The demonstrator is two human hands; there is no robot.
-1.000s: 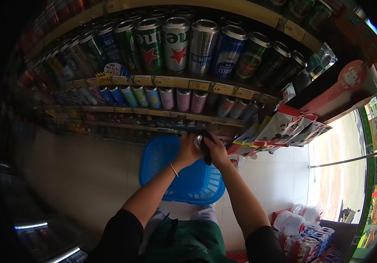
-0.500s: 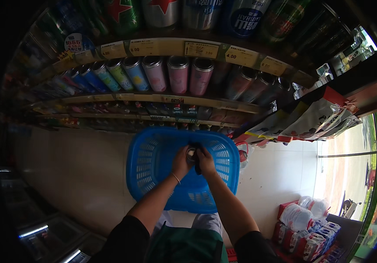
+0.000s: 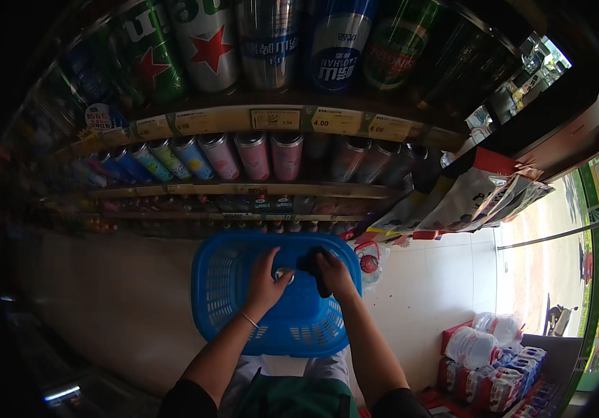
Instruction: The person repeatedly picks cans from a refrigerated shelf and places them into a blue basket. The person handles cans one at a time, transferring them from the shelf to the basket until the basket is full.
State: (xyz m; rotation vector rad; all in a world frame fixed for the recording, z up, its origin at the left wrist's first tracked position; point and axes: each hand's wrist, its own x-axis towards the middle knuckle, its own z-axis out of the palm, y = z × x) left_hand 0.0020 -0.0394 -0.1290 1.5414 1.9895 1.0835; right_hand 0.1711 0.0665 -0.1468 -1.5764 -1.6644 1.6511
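A blue plastic basket (image 3: 209, 324) with slotted sides sits before me, under both hands. My left hand (image 3: 263, 284) is over its middle, with a small can (image 3: 284, 274) between thumb and fingers. The can's round silver end shows; the hand hides most of its body. The index finger stretches away from the can, so the hold looks loose. To the right, my right hand (image 3: 338, 275) grips a bunched black cloth (image 3: 318, 270), apart from the can.
Ahead rise shelves of drink cans (image 3: 254, 157) with a price-tag strip (image 3: 209, 120) along the edge. Hanging packets (image 3: 466, 202) jut out at right. Lower right are large clear bottles (image 3: 472, 345) and stacked packs (image 3: 494, 386). A red-and-clear package (image 3: 369, 263) lies beside the basket.
My hands have moved apart. The cloth has come away from the can to the right, and my left fingers have spread. The view has tilted, so shelves and basket appear lower.
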